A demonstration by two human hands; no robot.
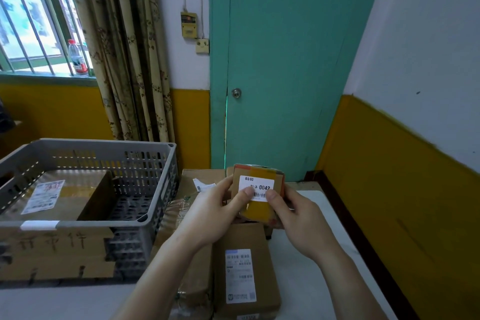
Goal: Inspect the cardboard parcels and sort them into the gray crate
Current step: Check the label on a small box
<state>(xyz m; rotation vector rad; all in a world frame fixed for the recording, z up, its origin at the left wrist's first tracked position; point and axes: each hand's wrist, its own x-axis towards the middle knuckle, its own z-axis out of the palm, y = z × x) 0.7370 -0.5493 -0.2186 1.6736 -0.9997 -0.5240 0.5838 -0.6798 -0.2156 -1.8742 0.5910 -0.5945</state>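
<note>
1. A small cardboard parcel (257,193) is held up above the bench (315,265), just right of the middle of the view, its white label facing the camera; the label reads "03/03" and "0042" above a barcode.
2. The left hand (214,209) grips the parcel from its 9 o'clock side, fingers curled behind it and the thumb pressed on the lower left part of the label.
3. The right hand (298,218) grips it from the 3 o'clock side in the same way, thumb tip touching the label's lower right corner. Both hands are closed round the one parcel.
4. Yellow-brown tape runs across the parcel's top edge and down its lower face.
5. The gray crate (145,189) stands at 9 o'clock from the held parcel, well apart from it. A large flat box with a printed label (52,196) lies inside, filling the crate's left part.
6. A cardboard sign with handwritten characters (55,252) is fixed to the crate's near wall.
7. At 6 o'clock from the hands, a long parcel with a white shipping label (245,271) lies flat on other boxes on the bench.
8. More cardboard parcels (201,184) lie behind the hands, at about 11 o'clock.
9. A teal door (285,60) stands at 12 o'clock; a plastic bottle (76,57) stands on the window sill at 10 o'clock.
</note>
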